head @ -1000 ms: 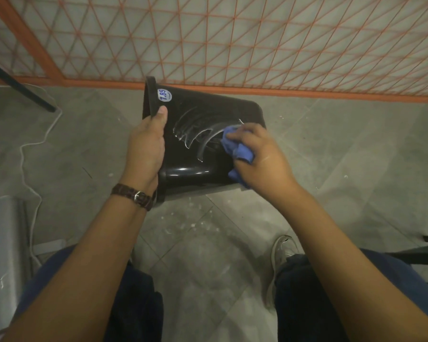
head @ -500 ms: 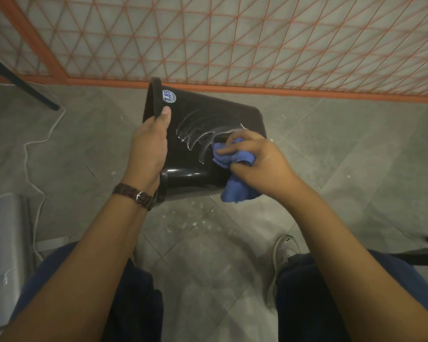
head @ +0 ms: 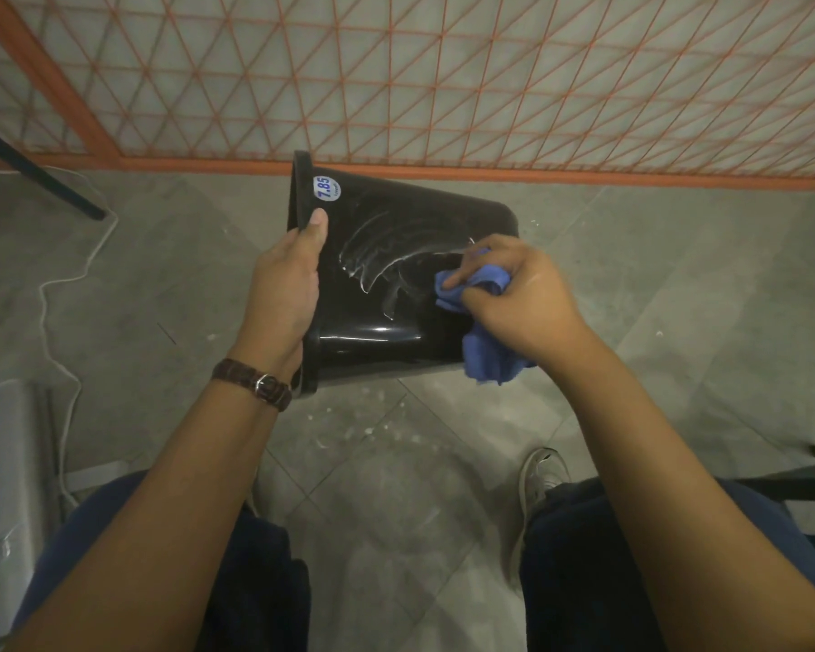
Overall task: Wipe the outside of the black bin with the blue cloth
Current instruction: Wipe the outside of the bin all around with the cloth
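My left hand (head: pixel 283 294) grips one glossy, tapered bin (head: pixel 396 338) at its rim; my right hand (head: pixel 523 298) clutches one crumpled cloth (head: pixel 486 360) against it.

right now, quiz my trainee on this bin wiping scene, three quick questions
1. True or false: the left hand grips the black bin at its rim end.
2. Who holds the blue cloth? A) the right hand B) the left hand C) neither
3. Fill in: the round sticker reads ____.
Key: 1 true; 2 A; 3 7.85
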